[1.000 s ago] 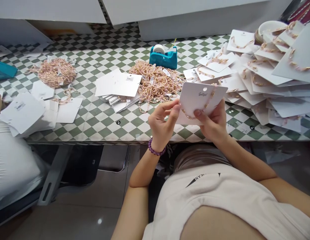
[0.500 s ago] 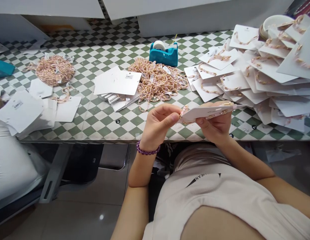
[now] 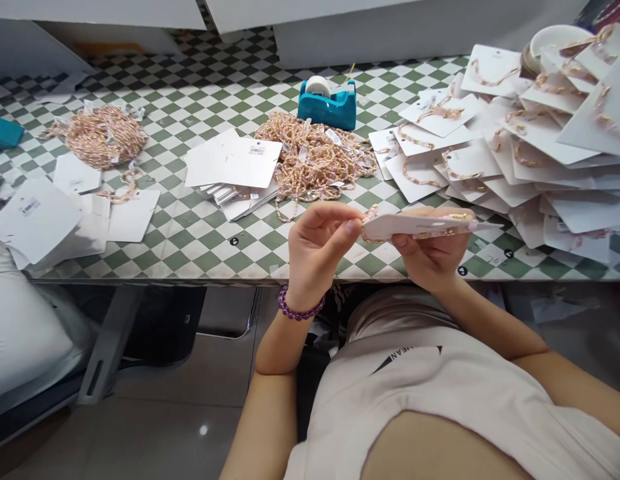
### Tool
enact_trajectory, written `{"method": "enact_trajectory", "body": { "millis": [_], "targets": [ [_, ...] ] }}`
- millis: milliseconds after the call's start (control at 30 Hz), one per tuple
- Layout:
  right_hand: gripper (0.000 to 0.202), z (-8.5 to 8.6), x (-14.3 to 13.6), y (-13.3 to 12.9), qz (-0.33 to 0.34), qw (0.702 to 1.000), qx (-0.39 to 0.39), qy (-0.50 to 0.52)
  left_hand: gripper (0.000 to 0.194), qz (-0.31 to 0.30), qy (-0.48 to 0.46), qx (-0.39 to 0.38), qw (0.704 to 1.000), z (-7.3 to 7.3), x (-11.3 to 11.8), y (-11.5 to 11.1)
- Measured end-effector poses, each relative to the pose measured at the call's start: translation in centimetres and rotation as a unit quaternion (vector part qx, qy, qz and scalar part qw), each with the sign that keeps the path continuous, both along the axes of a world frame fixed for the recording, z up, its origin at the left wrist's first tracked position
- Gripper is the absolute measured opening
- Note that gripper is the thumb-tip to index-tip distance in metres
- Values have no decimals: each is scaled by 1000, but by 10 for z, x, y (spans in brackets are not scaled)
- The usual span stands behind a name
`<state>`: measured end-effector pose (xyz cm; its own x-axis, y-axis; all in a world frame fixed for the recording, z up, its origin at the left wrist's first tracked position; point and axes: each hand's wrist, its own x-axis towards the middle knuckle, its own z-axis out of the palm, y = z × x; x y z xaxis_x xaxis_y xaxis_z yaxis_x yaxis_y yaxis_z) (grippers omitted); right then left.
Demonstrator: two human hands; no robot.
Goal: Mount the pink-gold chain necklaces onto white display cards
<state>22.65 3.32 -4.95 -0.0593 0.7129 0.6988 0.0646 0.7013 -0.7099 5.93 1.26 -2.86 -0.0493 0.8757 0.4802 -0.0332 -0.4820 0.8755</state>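
Above the table's near edge, my right hand (image 3: 435, 253) grips a white card (image 3: 390, 225), seen nearly edge-on, with its thumb on the near side. A pink and gold beaded bracelet (image 3: 370, 220) loops around the card's left end. My left hand (image 3: 323, 247) pinches the bracelet there between thumb and forefinger, and a purple bead bracelet circles that wrist. Beyond my hands lies a heap of loose beaded bracelets (image 3: 315, 157), beside a stack of white cards (image 3: 235, 163).
A teal tape dispenser (image 3: 335, 110) stands behind the heap. Carded bracelets (image 3: 530, 153) pile up at right, near a white bowl (image 3: 557, 40). On the left are another bracelet heap (image 3: 105, 137) and more cards (image 3: 35, 220). A person's white-clothed leg (image 3: 25, 327) shows at lower left.
My left wrist has turned slightly and shifted a little right. The card and my right hand have moved slightly right; both hands keep their grip.
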Motion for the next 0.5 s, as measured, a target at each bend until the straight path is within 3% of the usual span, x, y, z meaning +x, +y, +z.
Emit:
{"method": "enact_trajectory", "body": {
  "millis": [100,233,300,500],
  "targets": [
    [32,-9,-1,-1,-24,998,-33,55,16,103,37,77,991,-1,5,-1],
    [41,-17,-4,-1,-43,991,-85,89,9,199,144,180,952,0,4,1],
    [40,-16,-5,0,-40,991,-93,88,9,191,171,162,953,1,0,3],
    [54,-15,-7,3,39,980,-166,99,24,52,101,64,991,-5,-3,9]
  ]
}}
